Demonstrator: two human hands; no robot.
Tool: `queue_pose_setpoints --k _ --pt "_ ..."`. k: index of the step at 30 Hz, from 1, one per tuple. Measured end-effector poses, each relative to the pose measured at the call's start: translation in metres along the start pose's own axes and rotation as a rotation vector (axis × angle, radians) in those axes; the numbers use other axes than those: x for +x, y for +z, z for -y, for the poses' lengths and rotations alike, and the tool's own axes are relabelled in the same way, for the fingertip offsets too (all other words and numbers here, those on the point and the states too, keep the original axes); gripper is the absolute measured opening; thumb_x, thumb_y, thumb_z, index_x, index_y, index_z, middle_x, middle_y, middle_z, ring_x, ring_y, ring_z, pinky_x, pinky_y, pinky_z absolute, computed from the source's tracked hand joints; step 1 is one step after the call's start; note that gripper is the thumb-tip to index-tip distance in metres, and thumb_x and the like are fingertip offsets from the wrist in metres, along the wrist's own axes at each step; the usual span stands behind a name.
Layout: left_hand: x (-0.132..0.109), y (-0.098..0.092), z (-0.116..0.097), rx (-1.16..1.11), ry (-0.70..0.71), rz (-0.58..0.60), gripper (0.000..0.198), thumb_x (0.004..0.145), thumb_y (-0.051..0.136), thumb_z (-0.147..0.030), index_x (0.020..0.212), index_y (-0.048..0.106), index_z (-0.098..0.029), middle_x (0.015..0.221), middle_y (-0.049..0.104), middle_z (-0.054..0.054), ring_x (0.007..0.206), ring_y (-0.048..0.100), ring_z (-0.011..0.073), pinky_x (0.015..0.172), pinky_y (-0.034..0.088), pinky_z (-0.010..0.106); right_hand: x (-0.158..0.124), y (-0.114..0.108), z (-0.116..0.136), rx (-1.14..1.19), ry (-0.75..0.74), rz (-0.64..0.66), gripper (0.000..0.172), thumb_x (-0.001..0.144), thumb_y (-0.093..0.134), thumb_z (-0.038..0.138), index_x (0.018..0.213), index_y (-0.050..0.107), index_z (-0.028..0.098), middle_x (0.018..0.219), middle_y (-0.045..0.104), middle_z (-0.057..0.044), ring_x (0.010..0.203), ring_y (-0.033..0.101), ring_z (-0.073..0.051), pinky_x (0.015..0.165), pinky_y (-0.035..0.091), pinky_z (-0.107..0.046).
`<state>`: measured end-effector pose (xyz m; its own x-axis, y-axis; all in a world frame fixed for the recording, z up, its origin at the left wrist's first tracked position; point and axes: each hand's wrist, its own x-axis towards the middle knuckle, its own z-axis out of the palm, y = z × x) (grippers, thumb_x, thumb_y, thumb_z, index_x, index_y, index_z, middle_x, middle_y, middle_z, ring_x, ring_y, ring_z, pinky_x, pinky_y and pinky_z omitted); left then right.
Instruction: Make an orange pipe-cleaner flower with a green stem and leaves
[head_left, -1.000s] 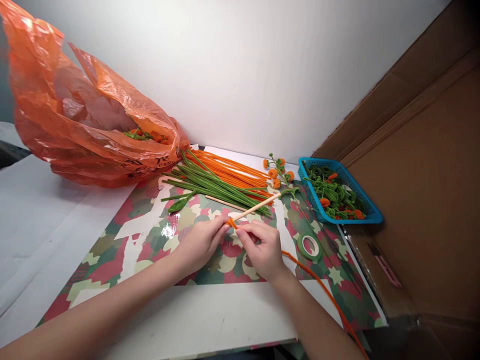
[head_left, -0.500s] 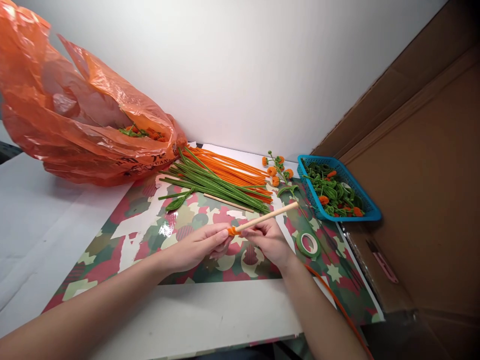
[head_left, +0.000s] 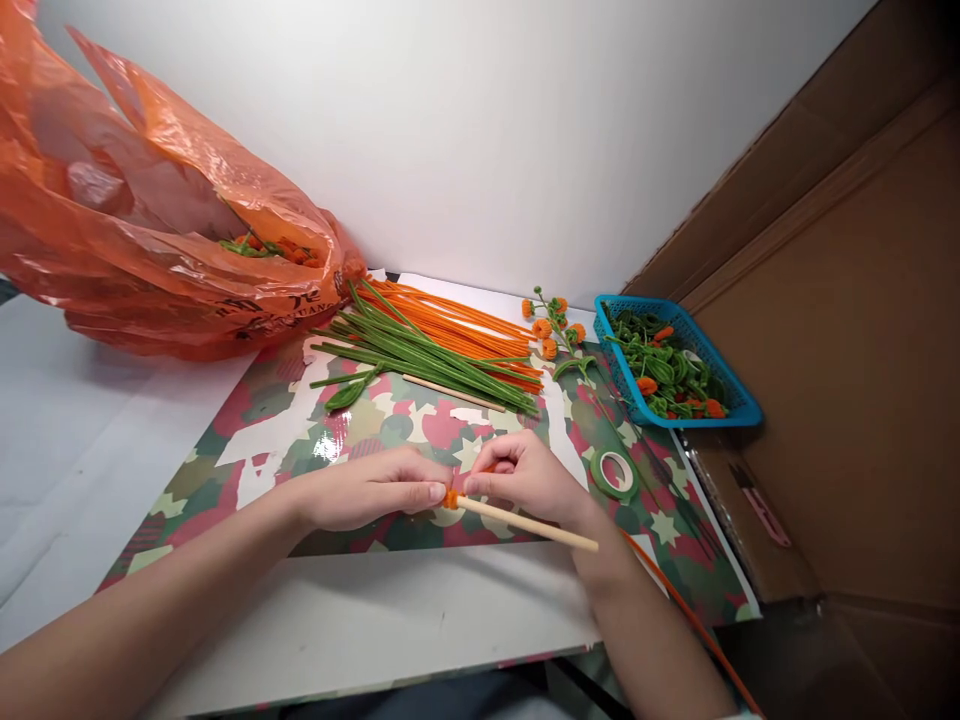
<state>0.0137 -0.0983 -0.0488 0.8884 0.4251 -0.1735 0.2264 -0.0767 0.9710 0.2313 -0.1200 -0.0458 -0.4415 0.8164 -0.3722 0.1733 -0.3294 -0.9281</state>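
Note:
My left hand [head_left: 375, 490] is closed round the end of a thin wooden stick [head_left: 529, 523]. Orange pipe cleaner [head_left: 451, 498] is wound round the stick just past my left thumb. The stick's free end points right and slightly down, passing below my right hand [head_left: 529, 482]. The fingers of that hand are pinched close beside the winding, with a bit of orange pipe cleaner showing between them. A long orange strand [head_left: 686, 615] trails past my right forearm toward the bottom edge; its link to the winding is hidden.
Green pipe cleaners [head_left: 442, 365] and orange ones [head_left: 450, 318] lie in a bundle behind my hands. An orange plastic bag [head_left: 172, 270] stands at left. Right are a finished flower stem [head_left: 551, 325], green tape [head_left: 615, 474], a blue basket [head_left: 701, 422] and a pink-handled tool [head_left: 765, 515].
The stick has swung from pointing up and right to pointing slightly down and right. My right hand has shifted to above the stick. The view has moved a little.

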Motion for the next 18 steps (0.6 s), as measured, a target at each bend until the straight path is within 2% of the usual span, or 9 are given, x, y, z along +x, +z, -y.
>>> queue_pose_setpoints --k 4,10,14,16,18 --pt "0.000 -0.002 0.003 0.041 0.024 0.010 0.043 0.096 0.036 -0.048 0.065 0.039 -0.018 0.059 0.031 -0.004 0.056 0.030 0.0117 0.053 0.026 0.025 -0.001 -0.002 -0.001 -0.026 -0.013 0.031 0.033 0.066 0.079 0.045 0.065 0.066 0.015 0.046 0.042 0.007 0.042 0.036 -0.006 0.041 0.034 -0.020" --pt "-0.002 -0.010 0.005 0.261 0.056 -0.066 0.040 0.098 0.032 -0.042 0.066 0.036 -0.019 0.059 0.032 -0.004 0.054 0.032 0.0115 0.054 0.027 0.026 -0.005 -0.011 -0.001 -0.098 -0.030 0.121 0.025 0.082 0.065 0.039 0.081 0.071 0.015 0.062 0.059 0.001 0.052 0.049 -0.009 0.045 0.036 -0.020" --pt "-0.003 -0.009 0.002 0.435 0.053 -0.144 0.038 0.098 0.027 -0.039 0.067 0.037 -0.019 0.060 0.035 -0.003 0.056 0.035 0.0130 0.058 0.028 0.027 -0.006 -0.008 -0.002 -0.131 -0.056 0.071 0.020 0.086 0.059 0.033 0.089 0.069 0.016 0.055 0.053 0.004 0.047 0.044 -0.008 0.042 0.030 -0.019" --pt "-0.002 -0.006 0.001 0.497 0.052 -0.147 0.037 0.098 0.027 -0.037 0.067 0.036 -0.019 0.059 0.037 -0.003 0.056 0.035 0.0136 0.058 0.028 0.028 -0.005 -0.004 -0.002 -0.209 -0.104 0.006 0.016 0.086 0.057 0.028 0.086 0.069 0.016 0.052 0.049 0.005 0.045 0.041 -0.008 0.043 0.030 -0.020" --pt "-0.001 -0.003 0.001 0.542 0.043 -0.137 0.036 0.097 0.026 -0.036 0.067 0.036 -0.019 0.058 0.038 -0.002 0.056 0.036 0.0141 0.057 0.027 0.028 -0.004 0.001 -0.002 -0.317 -0.197 -0.077 0.015 0.086 0.057 0.023 0.080 0.069 0.017 0.056 0.051 0.004 0.048 0.042 -0.007 0.047 0.033 -0.020"
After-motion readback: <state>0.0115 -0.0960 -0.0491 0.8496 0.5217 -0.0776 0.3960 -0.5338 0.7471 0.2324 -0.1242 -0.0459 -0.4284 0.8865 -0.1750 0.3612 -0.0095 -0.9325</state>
